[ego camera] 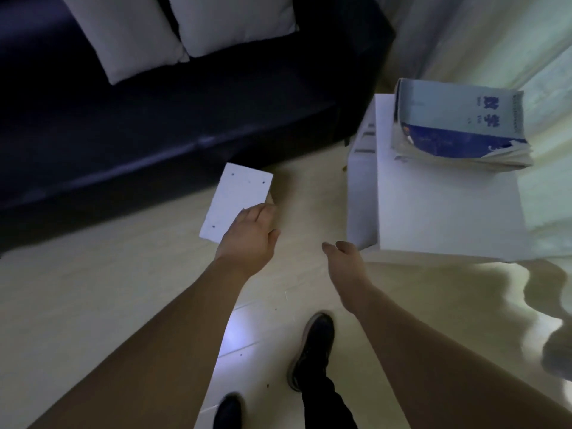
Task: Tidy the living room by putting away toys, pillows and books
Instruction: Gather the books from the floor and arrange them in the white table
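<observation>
Dim living room, pale plank floor (123, 305) running under a dark sofa (154, 125) at the far left. Two white pillows (182, 29) are leaning side by side against the sofa back, touching each other.

Left hand (250, 233) is reaching forward and gripping a flat white book (236, 201) by its near right corner, fingers curling under the edge, thumb sticking out to the right. The book is tilting up and away from the hand, out over the floor just in front of the sofa's front edge; small dark dots are showing on its blank cover.

Right hand (343, 258) is hanging loose, fingers relaxing and holding nothing, fingertips pointing forward, just beside the near left corner of a white surface (433, 205). Cannot tell if it is touching that corner.

Ahead and to the right of the right hand, a stack of worn books (458, 128) is sitting on the far end of the surface, top cover pale blue over dark blue with large characters, page edges fraying. The stack is well apart from both hands.

Below the hands, two dark shoes (312, 348) are standing on the floor, the right one stepping forward between the forearms, dark trouser leg above it.
</observation>
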Tool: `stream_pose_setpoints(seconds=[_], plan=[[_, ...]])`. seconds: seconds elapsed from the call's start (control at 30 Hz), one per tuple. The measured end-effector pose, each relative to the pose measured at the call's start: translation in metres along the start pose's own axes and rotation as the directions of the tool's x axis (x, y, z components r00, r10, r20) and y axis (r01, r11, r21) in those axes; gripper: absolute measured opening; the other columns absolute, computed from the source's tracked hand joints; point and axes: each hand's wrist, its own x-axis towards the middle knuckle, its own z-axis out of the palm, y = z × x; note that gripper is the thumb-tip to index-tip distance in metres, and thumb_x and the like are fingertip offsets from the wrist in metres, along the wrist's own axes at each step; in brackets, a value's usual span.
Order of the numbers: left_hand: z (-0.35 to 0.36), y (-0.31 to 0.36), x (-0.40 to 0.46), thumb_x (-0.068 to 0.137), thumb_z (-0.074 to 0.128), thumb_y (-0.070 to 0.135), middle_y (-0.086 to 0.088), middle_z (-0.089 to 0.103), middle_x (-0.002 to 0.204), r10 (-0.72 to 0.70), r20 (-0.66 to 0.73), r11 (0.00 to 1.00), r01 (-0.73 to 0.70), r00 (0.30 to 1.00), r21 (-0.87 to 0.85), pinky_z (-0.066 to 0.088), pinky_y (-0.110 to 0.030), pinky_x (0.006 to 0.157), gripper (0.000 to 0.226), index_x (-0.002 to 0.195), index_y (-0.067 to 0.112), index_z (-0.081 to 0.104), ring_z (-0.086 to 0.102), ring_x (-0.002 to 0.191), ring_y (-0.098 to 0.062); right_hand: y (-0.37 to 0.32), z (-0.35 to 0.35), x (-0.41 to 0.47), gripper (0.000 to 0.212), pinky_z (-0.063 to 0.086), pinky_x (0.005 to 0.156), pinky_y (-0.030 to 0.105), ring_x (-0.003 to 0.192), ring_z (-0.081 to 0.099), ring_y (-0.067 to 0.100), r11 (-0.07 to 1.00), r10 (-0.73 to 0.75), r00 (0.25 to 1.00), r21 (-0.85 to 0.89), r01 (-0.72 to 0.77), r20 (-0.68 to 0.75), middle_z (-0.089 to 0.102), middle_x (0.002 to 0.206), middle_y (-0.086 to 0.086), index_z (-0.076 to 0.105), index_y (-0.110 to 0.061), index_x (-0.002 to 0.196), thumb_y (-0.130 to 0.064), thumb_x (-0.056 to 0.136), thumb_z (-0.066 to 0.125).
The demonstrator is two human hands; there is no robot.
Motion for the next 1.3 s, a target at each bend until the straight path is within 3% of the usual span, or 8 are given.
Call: stream_pose_setpoints(seconds=[0.07, 0.13, 0.47, 0.67, 0.9, 1.0, 1.13, 1.3], plan=[[0.007, -0.029, -0.032, 0.101, 0.043, 0.030, -0.004, 0.043, 0.146, -0.012, -0.006, 1.000, 0.012, 1.000, -0.005, 0.033, -0.034, 0.107, 0.048, 0.145, 0.014, 0.036, 0.036, 0.133, -0.022, 0.015, 0.021, -0.024, 0.045, 0.036, 0.094, 0.033, 0.119, 0.049, 0.028, 1.000, -0.007, 1.000, -0.020, 0.007, -0.003, 0.053, 0.127, 0.007, 0.045, -0.011, 0.137, -0.030, 0.096, 0.050], [0.018, -0.057, -0.064, 0.100, 0.043, 0.030, -0.004, 0.046, 0.144, -0.009, -0.014, 1.000, 0.009, 1.000, -0.005, 0.036, -0.035, 0.105, 0.045, 0.142, 0.013, 0.039, 0.038, 0.131, -0.023, 0.035, 0.044, -0.046, 0.055, 0.036, 0.095, 0.033, 0.125, 0.046, 0.029, 0.999, -0.012, 1.000, -0.035, 0.011, -0.016, 0.047, 0.140, 0.011, 0.036, -0.007, 0.144, -0.029, 0.096, 0.051], [0.090, -0.192, -0.181, 0.101, 0.043, 0.027, -0.007, 0.040, 0.150, -0.172, -0.018, 0.978, 0.169, 0.985, -0.121, 0.029, -0.037, 0.114, 0.048, 0.145, 0.010, 0.037, 0.034, 0.137, -0.027, 0.112, 0.179, -0.095, 0.054, 0.035, 0.094, 0.029, 0.122, 0.048, 0.029, 0.970, -0.024, 0.996, -0.237, 0.045, 0.088, 0.050, 0.135, 0.011, 0.038, -0.008, 0.143, -0.025, 0.095, 0.054], [0.153, -0.278, -0.204, 0.100, 0.043, 0.027, -0.009, 0.042, 0.148, -0.318, -0.079, 0.931, 0.295, 0.945, -0.216, 0.031, -0.036, 0.112, 0.048, 0.144, 0.007, 0.038, 0.037, 0.135, -0.028, 0.154, 0.267, -0.066, 0.056, 0.038, 0.088, 0.028, 0.119, 0.051, 0.026, 0.877, -0.091, 0.972, -0.445, 0.182, 0.218, 0.046, 0.142, 0.009, 0.034, -0.011, 0.147, -0.025, 0.095, 0.051], [0.286, -0.406, -0.212, 0.100, 0.045, 0.026, -0.011, 0.042, 0.147, -0.459, -0.060, 0.859, 0.425, 0.887, -0.286, 0.035, -0.038, 0.108, 0.048, 0.143, 0.006, 0.040, 0.039, 0.133, -0.030, 0.254, 0.388, 0.023, 0.052, 0.030, 0.084, 0.021, 0.126, 0.047, 0.025, 0.674, -0.127, 0.921, -0.649, 0.353, 0.368, 0.042, 0.146, 0.008, 0.037, -0.011, 0.145, -0.024, 0.096, 0.050], [0.323, -0.464, -0.205, 0.099, 0.046, 0.028, -0.013, 0.042, 0.147, -0.447, -0.070, 0.872, 0.417, 0.892, -0.255, 0.034, -0.037, 0.109, 0.050, 0.144, 0.005, 0.039, 0.039, 0.134, -0.031, 0.290, 0.432, 0.053, 0.050, 0.031, 0.084, 0.021, 0.126, 0.047, 0.025, 0.561, -0.148, 0.892, -0.707, 0.431, 0.427, 0.043, 0.146, 0.009, 0.039, -0.010, 0.143, -0.022, 0.096, 0.050], [0.372, -0.549, -0.211, 0.099, 0.046, 0.030, -0.013, 0.041, 0.147, -0.475, -0.108, 0.868, 0.445, 0.873, -0.222, 0.034, -0.038, 0.109, 0.050, 0.143, 0.005, 0.039, 0.039, 0.134, -0.031, 0.341, 0.510, 0.083, 0.048, 0.038, 0.093, 0.025, 0.126, 0.047, 0.026, 0.433, -0.173, 0.845, -0.732, 0.526, 0.506, 0.046, 0.142, 0.012, 0.043, -0.007, 0.140, -0.018, 0.094, 0.051], [0.430, -0.638, -0.243, 0.098, 0.048, 0.028, -0.014, 0.039, 0.148, -0.520, -0.158, 0.845, 0.479, 0.840, -0.237, 0.032, -0.037, 0.110, 0.051, 0.142, 0.004, 0.039, 0.039, 0.133, -0.033, 0.387, 0.614, 0.097, 0.049, 0.035, 0.104, 0.030, 0.129, 0.044, 0.028, 0.298, -0.202, 0.738, -0.677, 0.673, 0.644, 0.045, 0.141, 0.015, 0.041, -0.005, 0.140, -0.018, 0.094, 0.051]])
